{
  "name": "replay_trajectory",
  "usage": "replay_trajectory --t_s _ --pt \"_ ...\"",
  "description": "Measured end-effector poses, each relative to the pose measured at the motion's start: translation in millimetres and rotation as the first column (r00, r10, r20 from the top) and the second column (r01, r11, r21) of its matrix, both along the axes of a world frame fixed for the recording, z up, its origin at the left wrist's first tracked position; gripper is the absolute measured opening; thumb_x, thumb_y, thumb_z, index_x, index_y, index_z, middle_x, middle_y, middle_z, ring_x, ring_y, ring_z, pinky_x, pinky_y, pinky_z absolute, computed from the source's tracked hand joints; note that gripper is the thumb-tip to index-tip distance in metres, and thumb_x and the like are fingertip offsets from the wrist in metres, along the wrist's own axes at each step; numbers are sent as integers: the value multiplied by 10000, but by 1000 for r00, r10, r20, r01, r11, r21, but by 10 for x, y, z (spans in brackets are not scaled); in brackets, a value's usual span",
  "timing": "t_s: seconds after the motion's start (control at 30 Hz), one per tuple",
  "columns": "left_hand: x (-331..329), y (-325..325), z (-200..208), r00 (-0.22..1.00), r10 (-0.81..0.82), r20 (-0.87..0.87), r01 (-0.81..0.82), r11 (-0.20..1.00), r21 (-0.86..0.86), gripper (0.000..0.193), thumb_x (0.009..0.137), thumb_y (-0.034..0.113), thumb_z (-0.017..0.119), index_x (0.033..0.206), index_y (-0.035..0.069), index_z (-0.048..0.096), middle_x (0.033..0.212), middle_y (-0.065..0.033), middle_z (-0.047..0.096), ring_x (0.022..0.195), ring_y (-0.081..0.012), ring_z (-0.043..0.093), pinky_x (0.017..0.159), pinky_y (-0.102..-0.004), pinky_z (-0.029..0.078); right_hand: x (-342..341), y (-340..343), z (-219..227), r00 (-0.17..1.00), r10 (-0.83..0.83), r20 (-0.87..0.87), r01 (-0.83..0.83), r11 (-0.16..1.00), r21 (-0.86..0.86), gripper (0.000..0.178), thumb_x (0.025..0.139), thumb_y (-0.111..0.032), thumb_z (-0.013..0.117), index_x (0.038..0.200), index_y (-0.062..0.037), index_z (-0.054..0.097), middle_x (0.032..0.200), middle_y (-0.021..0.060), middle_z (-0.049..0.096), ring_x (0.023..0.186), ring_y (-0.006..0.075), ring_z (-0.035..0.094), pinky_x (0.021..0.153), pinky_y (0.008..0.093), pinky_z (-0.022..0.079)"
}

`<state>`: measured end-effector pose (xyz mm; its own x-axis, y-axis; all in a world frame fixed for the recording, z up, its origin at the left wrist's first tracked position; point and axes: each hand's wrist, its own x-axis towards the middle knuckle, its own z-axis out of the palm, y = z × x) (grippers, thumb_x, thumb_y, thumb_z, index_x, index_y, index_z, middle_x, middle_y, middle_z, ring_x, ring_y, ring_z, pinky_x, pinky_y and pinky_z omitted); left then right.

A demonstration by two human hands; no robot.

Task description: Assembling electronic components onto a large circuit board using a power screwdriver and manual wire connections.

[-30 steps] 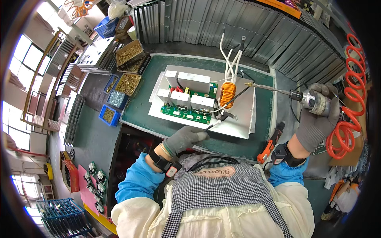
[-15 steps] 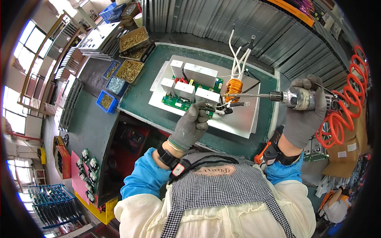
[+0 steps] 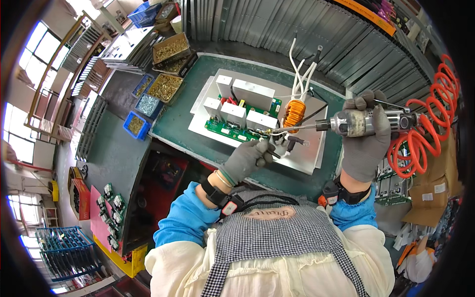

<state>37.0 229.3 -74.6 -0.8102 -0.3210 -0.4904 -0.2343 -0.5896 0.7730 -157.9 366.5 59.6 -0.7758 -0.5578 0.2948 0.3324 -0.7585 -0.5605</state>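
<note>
My right hand [image 3: 367, 143], in a grey glove, grips a metal air screwdriver [image 3: 352, 123]. Its long bit points left, with the tip at the near right part of a green circuit board [image 3: 212, 127]. Silver heat-sink blocks [image 3: 253, 95] stand on that board, which lies on an aluminium plate [image 3: 303, 162]. At the board's right sits an orange-wound coil [image 3: 294, 115] with white cables [image 3: 299, 84]. My gloved left hand [image 3: 249, 159] is closed by the near edge, pinching what looks like a black-sleeved cable end [image 3: 271, 150]. Its fingertips are partly hidden. Another black-sleeved cable end [image 3: 296, 141] carries a ring lug.
A red coiled air hose [image 3: 413, 148] runs from the screwdriver at the right. Left of the green work surface [image 3: 173, 123] stand bins of brass-coloured fasteners [image 3: 166, 87] and a blue bin [image 3: 134, 125]. Grey metal sheets [image 3: 277, 24] line the back; a cardboard box [image 3: 428, 195] stands right.
The screwdriver and my right hand have moved left, bringing the bit further over the board. My left hand has shifted right and slightly nearer to me, along the board's near edge.
</note>
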Motion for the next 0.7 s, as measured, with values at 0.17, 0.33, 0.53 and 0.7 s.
replay_trajectory --t_s 0.17,0.33,0.53,0.7 --pt "23 132 6 982 140 -125 -84 923 376 341 941 280 570 1120 -10 556 883 -5 549 637 -45 449 501 -142 385 60 -74 -72 996 42 -84 -39 999 36 316 840 -71 573 1152 -45 529 1036 107 591 897 179 591 872 390 476" --pt "-8 173 21 988 150 48 -152 987 50 279 938 266 563 1003 2 622 776 -1 575 599 -36 443 500 -163 367 162 -175 -148 972 152 -180 -129 983 133 358 826 -62 559 1180 -61 512 1038 104 589 919 181 583 844 377 497" --pt "-60 98 75 984 117 133 -102 988 -113 256 914 250 574 873 16 667 672 5 580 556 -50 455 500 -197 372 216 -303 -206 935 273 -227 -196 930 312 408 780 32 581 1174 -47 512 1036 110 597 964 189 607 847 319 517" --pt "-88 91 126 980 107 168 -83 986 -147 264 899 247 565 880 9 677 665 7 580 549 -48 441 490 -182 351 313 -389 -205 902 403 -157 -345 888 304 384 788 61 606 1150 -29 513 1036 105 599 961 172 607 833 319 525"
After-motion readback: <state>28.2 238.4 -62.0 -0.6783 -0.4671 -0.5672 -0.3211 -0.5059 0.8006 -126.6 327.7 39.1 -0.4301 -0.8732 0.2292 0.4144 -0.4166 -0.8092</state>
